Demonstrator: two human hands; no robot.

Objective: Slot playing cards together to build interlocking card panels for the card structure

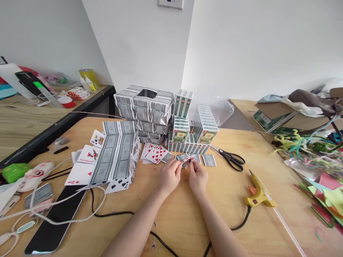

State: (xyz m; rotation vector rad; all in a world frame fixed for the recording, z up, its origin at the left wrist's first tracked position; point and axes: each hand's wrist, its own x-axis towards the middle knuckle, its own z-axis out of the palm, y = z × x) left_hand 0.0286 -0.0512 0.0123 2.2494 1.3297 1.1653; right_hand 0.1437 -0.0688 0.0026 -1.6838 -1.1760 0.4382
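Observation:
Between my hands, just above the table, a playing card (187,161) is held at both ends. My left hand (170,175) pinches its left end, and my right hand (198,175) pinches the right; whether it is one card or more, I cannot tell. Small pieces of patterned card (209,160) lie flat just beyond my fingers. To their left are loose face-up cards (155,153) with red pips. A folded panel of joined cards (115,150) stands further left, with a seven of spades (118,185) at its near edge.
Stacked boxes built from cards (146,103) stand behind, beside piled card packs (190,147). Black-handled scissors (232,159) and a yellow glue gun (258,194) lie at right. A phone (57,221) and white cable (66,223) are at left; coloured craft scraps (327,189) crowd the far right.

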